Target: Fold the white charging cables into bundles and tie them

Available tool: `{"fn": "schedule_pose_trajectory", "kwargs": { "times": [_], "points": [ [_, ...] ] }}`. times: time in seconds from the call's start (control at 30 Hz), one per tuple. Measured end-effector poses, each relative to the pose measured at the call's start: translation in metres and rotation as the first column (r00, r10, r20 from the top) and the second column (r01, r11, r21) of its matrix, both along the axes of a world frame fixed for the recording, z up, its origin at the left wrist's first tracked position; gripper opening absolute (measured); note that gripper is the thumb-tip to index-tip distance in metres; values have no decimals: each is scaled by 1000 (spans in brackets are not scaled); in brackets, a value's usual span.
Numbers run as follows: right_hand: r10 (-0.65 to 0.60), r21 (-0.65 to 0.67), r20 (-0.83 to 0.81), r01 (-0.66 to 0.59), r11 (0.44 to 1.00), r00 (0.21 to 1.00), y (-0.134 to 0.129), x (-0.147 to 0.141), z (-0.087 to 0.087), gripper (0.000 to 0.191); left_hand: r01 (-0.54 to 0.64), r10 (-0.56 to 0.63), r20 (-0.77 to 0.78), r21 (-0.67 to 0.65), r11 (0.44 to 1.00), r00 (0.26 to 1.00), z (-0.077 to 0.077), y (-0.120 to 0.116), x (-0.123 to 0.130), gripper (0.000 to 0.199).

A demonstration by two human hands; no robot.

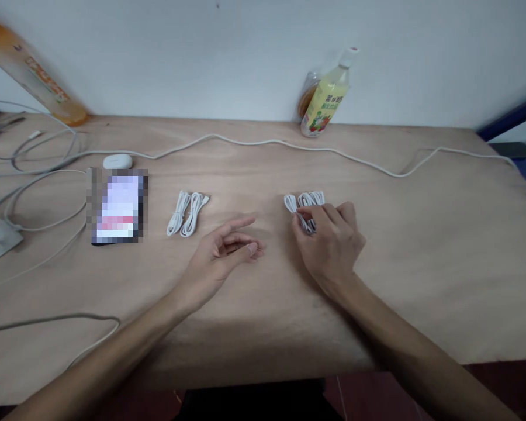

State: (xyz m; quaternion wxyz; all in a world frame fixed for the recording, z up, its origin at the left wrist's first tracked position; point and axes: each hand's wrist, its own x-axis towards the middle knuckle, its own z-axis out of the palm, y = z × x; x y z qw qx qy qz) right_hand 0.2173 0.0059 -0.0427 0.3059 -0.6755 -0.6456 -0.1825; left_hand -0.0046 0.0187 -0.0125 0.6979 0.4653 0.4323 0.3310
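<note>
My right hand (331, 240) reaches down over a group of white bundled cables (291, 203) right of the table's middle. Its thumb and index finger close round one coiled cable there, and the fingers cover part of the group. My left hand (228, 248) hovers over the wood with nothing in it, index finger stretched out and the others loosely curled. Left of it, apart from the hand, two white coiled cables (187, 213) lie side by side, each tied at its middle.
A phone (120, 207) with a blurred screen and a white earbud case (117, 161) lie at left among loose cords. One long white cord (254, 142) crosses the table (421, 263). Against the wall stand a yellow drink bottle (326, 102) and an orange bottle (30, 73).
</note>
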Motion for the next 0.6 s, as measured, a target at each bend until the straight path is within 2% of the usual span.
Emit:
{"fn": "schedule_pose_trajectory", "kwargs": {
  "times": [0.2, 0.37, 0.6],
  "points": [
    [-40, -89, -21, 38, 995, 999, 4, 5, 1, 14, 12, -12, -20, 5, 1000, 1000, 1, 1, -1, 58],
    [-69, -25, 31, 70, 997, 997, 6, 6, -1, 11, 11, -11, -17, 3, 1000, 1000, 0, 1, -1, 59],
    [-52, -48, -8, 51, 998, 999, 6, 5, -2, 7, 6, -6, -16, -9, 1000, 1000, 3, 0, -1, 56]
  ]
}}
